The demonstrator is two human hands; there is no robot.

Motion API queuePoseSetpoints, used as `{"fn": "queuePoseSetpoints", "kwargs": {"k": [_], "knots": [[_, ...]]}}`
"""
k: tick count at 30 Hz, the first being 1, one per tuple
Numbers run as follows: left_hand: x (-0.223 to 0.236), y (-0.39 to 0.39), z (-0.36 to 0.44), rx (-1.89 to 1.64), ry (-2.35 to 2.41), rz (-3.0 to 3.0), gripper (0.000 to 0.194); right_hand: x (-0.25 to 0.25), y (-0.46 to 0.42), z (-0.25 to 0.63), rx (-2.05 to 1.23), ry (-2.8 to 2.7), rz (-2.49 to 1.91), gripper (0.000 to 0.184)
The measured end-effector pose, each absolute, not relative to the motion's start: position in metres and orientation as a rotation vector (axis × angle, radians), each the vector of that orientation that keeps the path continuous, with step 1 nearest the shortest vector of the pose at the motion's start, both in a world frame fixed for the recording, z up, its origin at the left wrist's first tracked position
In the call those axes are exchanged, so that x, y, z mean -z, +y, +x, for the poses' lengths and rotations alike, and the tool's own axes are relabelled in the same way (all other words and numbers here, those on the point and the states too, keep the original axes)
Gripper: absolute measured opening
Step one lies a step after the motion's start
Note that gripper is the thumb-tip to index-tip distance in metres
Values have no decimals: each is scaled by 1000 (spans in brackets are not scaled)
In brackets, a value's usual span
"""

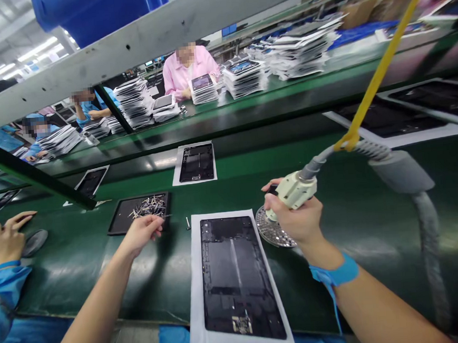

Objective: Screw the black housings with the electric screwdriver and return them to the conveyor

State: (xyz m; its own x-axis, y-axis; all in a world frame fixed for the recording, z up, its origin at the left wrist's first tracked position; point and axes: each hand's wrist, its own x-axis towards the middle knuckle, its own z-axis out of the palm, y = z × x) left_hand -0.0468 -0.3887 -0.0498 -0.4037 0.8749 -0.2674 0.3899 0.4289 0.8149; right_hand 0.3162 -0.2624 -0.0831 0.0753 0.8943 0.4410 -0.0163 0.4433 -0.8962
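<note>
My right hand (297, 211) is wrapped around a cream-coloured corded tool (297, 190) above the green worktop (367, 266), a perforated metal disc (275, 234) just below it. My left hand (144, 233) is pinched nearly closed at the near right corner of a black tray (121, 217); whether it grips anything, I cannot tell. Small metal pieces (150, 205) lie heaped in the tray, and a single piece (187, 224) stands outside it.

Between my hands, toward me, a flat black tablet housing (222, 262) lies on a white sheet (197, 301) at the worktop's near edge. It is rectangular with rounded corners, dark panels inside, a pale strip down the middle and a gold-toned patch (241, 325) at the near end. I can read no brand or lettering on it. Its long axis runs away from me, the far end leaning slightly left.

Beyond is a second black housing (189, 164); at left, a co-worker's hand (8, 242). Across the line, a person in pink (172, 75) sits behind stacks (134, 102).
</note>
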Motion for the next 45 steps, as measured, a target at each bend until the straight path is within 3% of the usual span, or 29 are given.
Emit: {"fn": "queuePoseSetpoints", "kwargs": {"k": [8,12,22,31,35,38,45], "knots": [[92,-376,23,-870,1900,1373,38,81,-264,317,-828,-1317,-901,20],[91,-370,21,-770,2039,1532,27,80,-264,316,-820,-1322,-889,18],[85,-375,4,-328,2166,2089,26,81,-264,315,-834,-1315,-875,20],[61,-390,-56,-260,2767,1694,28,83,-264,311,-851,-1301,-855,22],[66,-393,-39,-244,2385,2054,27,84,-263,313,-854,-1308,-851,23],[72,-384,-13,-30,2040,2266,26,84,-263,315,-851,-1314,-873,22],[66,-353,18,482,1890,2388,22,81,-264,316,-839,-1318,-859,20]]}}
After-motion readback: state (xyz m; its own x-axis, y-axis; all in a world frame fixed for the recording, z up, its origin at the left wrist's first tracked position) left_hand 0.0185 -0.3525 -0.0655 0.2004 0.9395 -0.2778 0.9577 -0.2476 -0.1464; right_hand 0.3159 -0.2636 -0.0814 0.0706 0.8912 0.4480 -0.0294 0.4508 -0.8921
